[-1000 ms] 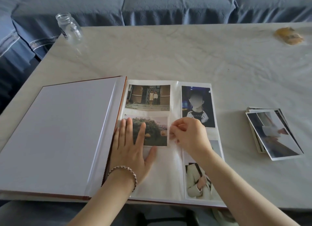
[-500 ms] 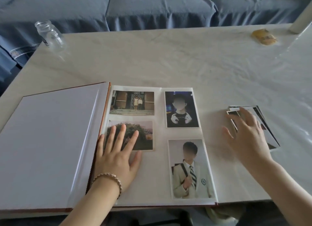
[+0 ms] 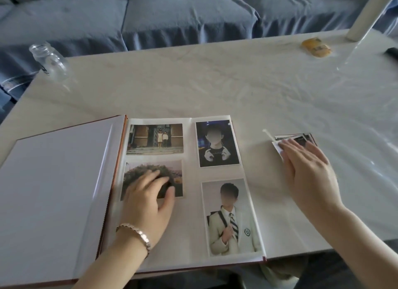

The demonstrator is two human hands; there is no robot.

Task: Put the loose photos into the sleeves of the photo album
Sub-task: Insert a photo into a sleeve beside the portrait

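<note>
The photo album (image 3: 56,202) lies open at the near edge of the white table (image 3: 215,84). Its right page holds several sleeved photos: a doorway scene (image 3: 155,139), a bush landscape (image 3: 150,170), a dark portrait (image 3: 217,143) and a portrait in a pale blazer (image 3: 231,217). My left hand (image 3: 148,200), with a bracelet, rests on the landscape photo, fingers bent, holding nothing. To the right of the album, my right hand (image 3: 308,170) lies flat with straight fingers on the stack of loose photos (image 3: 301,139), covering most of it.
A small glass bottle (image 3: 48,60) stands at the table's far left corner. A yellow packet (image 3: 316,47) and a white post (image 3: 364,15) sit at the far right. A thin white stick (image 3: 268,134) lies by the stack. A blue sofa (image 3: 183,15) runs behind the table.
My right hand left the landscape photo's edge, moved right and came down on the loose stack. My left hand stayed on the landscape photo, its fingers now more bent.
</note>
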